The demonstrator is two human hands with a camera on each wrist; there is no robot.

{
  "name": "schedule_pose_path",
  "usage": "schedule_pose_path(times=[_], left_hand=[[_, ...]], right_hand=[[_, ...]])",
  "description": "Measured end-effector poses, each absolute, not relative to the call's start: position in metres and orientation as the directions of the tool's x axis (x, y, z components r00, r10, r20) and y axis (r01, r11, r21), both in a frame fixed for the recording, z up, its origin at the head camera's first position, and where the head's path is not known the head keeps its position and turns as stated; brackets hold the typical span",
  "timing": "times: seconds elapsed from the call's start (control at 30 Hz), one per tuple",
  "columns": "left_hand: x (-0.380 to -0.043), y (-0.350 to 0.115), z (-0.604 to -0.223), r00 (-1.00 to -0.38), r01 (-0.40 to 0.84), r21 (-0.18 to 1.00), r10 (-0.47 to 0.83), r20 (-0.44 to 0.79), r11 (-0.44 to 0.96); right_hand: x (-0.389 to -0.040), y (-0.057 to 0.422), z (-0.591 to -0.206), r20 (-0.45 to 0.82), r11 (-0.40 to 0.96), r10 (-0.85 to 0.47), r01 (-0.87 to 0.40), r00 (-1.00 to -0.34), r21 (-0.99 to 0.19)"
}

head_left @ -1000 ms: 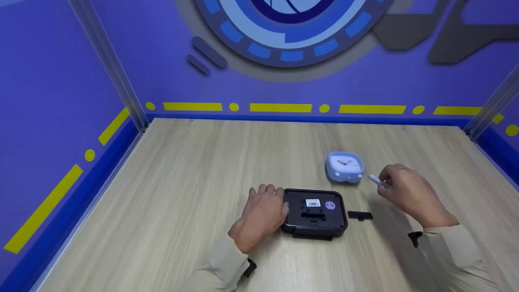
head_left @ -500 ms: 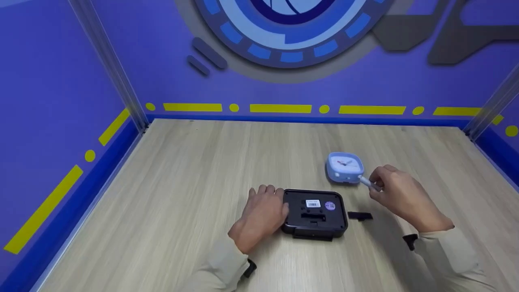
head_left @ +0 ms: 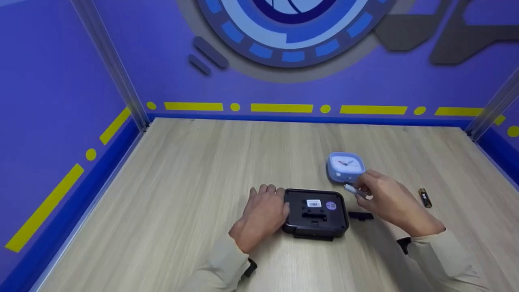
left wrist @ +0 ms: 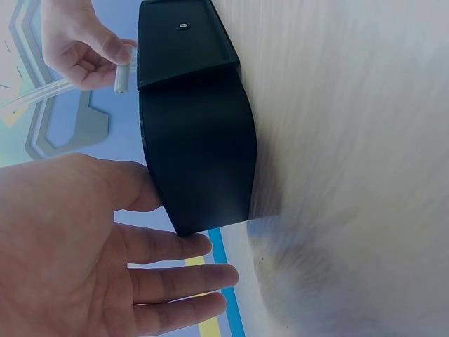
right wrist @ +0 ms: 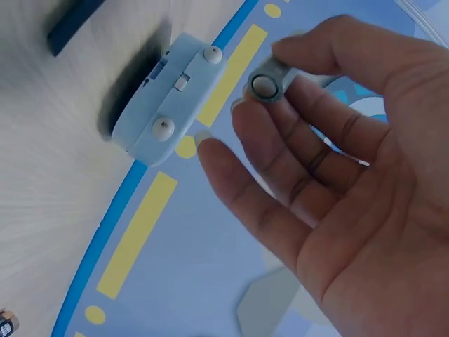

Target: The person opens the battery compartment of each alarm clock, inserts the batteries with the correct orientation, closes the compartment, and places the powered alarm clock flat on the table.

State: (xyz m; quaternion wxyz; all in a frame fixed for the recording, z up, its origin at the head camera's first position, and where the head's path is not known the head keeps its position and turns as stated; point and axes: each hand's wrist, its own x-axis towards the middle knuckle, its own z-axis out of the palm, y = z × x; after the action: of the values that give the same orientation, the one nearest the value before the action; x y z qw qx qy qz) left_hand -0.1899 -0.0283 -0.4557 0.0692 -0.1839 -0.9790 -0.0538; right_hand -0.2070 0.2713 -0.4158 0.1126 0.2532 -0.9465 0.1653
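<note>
A black rounded-square device (head_left: 296,213) lies with its back up, showing a white label, a purple sticker and an uncovered battery slot. My left hand (head_left: 261,215) rests at its left side; in the left wrist view the thumb is against the black case (left wrist: 196,154) and the other fingers extend fairly straight, the index at its corner. Between thumb and fingertips my right hand (head_left: 385,198) pinches a pale cylindrical battery (head_left: 352,189), held above the table right of the device. Its round end faces the camera in the right wrist view, where the right hand (right wrist: 351,161) has its fingers bent.
A light blue alarm clock (head_left: 344,165) lies face up just behind the right fingertips. The thin black battery cover (head_left: 360,215) sits right of the device. Farther right is a black-and-gold battery (head_left: 425,197). Blue panels (head_left: 284,93) wall the wooden table.
My right hand has moved left and nearer with the pale battery, toward the black device. The black-and-gold battery, hidden before, now shows to its right. The left hand has stayed still.
</note>
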Motion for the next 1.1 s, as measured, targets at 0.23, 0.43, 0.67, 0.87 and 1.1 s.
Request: schedule_pose_path(times=[0.23,0.43,0.67,0.87,1.1], left_hand=[[-0.189,-0.029,-0.455,-0.920,0.374,0.080,0.359,0.155,0.924],[-0.188,-0.029,-0.453,-0.918,0.377,0.083,0.360,0.164,0.923],[-0.189,-0.029,-0.453,-0.918,0.377,0.077,0.361,0.165,0.923],[-0.189,-0.028,-0.454,-0.917,0.376,0.067,0.362,0.167,0.924],[-0.189,-0.028,-0.455,-0.919,0.373,0.059,0.360,0.162,0.926]], right_hand=[[-0.205,0.264,-0.420,0.296,0.788,-0.498,-0.568,-0.815,-0.239],[-0.205,0.261,-0.424,0.314,0.763,-0.531,-0.605,-0.787,-0.226],[-0.203,0.255,-0.427,0.330,0.743,-0.560,-0.637,-0.760,-0.206],[-0.200,0.250,-0.428,0.321,0.736,-0.571,-0.644,-0.756,-0.208],[-0.197,0.244,-0.427,0.300,0.732,-0.582,-0.648,-0.756,-0.212]])
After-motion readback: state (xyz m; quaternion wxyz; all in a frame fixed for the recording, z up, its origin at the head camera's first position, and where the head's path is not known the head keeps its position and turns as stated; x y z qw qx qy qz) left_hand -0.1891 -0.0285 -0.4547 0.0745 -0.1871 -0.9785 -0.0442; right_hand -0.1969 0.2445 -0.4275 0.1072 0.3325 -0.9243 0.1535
